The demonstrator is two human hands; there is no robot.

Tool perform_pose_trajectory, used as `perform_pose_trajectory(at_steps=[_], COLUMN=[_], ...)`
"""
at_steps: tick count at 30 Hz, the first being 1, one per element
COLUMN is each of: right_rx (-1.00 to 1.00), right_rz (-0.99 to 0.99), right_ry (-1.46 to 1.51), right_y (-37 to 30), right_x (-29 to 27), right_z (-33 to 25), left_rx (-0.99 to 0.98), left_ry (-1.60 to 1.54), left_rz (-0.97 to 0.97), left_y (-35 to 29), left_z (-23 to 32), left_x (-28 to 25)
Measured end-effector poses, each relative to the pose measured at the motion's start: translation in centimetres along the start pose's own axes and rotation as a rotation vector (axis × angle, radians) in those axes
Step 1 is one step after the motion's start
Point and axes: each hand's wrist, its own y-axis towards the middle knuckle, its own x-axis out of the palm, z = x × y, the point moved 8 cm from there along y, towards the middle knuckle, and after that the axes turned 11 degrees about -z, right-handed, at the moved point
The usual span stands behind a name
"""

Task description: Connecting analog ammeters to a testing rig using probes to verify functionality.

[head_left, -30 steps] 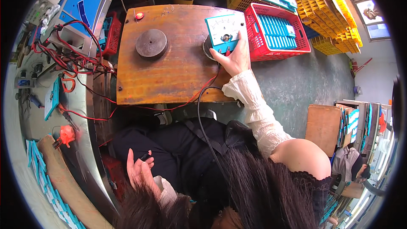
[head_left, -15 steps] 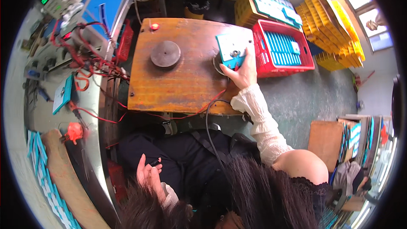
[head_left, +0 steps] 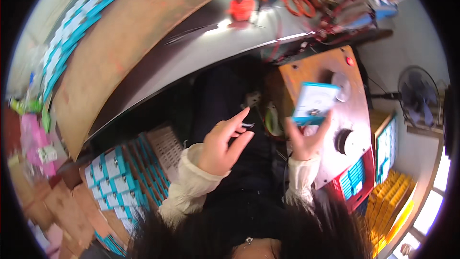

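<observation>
My right hand [head_left: 309, 139] grips a teal-edged, white-faced panel meter [head_left: 315, 100] by its lower edge. Thumb and fingers sit on either side of the meter, which is tilted and blurred by motion, held over the near edge of the wooden board [head_left: 299, 73]. My left hand [head_left: 223, 146] is over my lap, thumb and fingers curled toward each other. Something small, pale and dark shows between its fingertips; I cannot make out what it is.
On the wooden board are a grey round disc [head_left: 341, 86], a dark round piece [head_left: 345, 141] and a red light [head_left: 350, 61]. A red crate [head_left: 368, 182] of teal pieces stands beyond. Left lies a metal bench [head_left: 191, 52] with a brown sheet [head_left: 139, 33]; stacked meters [head_left: 112, 182] are lower left.
My view has swung left toward the metal bench. The meter has come up off the wooden board in my right hand. My left hand has risen from low by my lap.
</observation>
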Motion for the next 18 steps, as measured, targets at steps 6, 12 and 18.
perform_pose_trajectory(at_steps=[6, 12, 18], right_rx=[-0.320, 0.456, 0.314], right_rz=[-0.672, -1.077, -0.994], right_ry=[0.054, 0.664, 0.481], right_y=[-3.1, -6.0, -5.1], right_x=[14.4, 18.3, 17.3], right_z=[-10.3, -7.8, -8.3], left_rx=[-0.113, -0.193, -0.287], left_ry=[-0.283, -0.506, -0.472], left_rz=[0.426, 0.496, 0.372], left_y=[-3.6, -6.9, -6.7], left_z=[-2.3, -4.1, -5.5], left_x=[-6.5, -11.3, -10.6])
